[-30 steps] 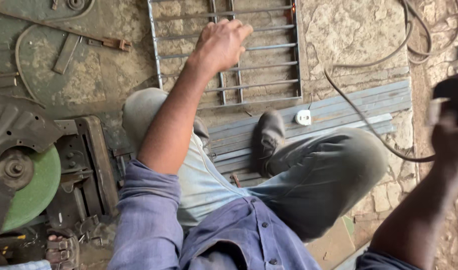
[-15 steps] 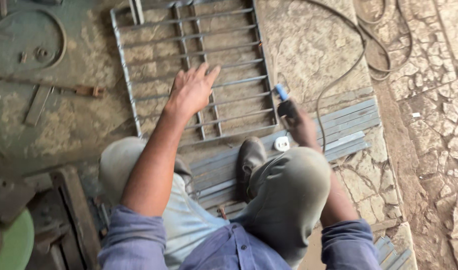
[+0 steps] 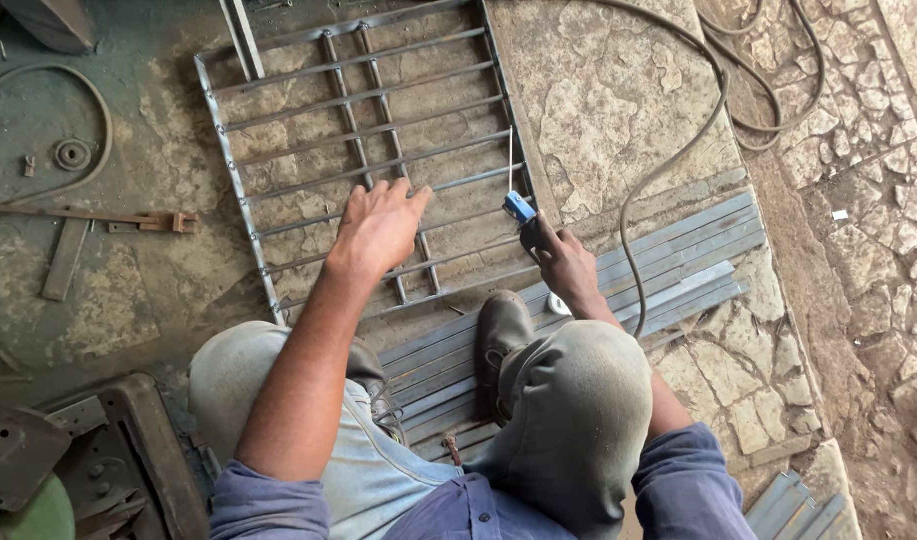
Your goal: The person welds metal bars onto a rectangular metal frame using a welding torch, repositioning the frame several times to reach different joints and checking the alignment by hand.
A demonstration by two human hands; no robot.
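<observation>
Clamped in the right hand (image 3: 564, 262) is a welding holder (image 3: 524, 215) with a blue tip, a thin rod (image 3: 510, 160) standing out of it over the near right corner of a metal grille (image 3: 279, 90). From the head view, the left hand (image 3: 379, 228) lies flat and open on the grille's near bars, fingers spread. That grille lies on the stone floor (image 3: 619, 100). A dark cable (image 3: 679, 150) curves away from the holder. Grey metal strips (image 3: 679, 250) lie along the grille's near edge, under a worn shoe (image 3: 499, 335)
</observation>
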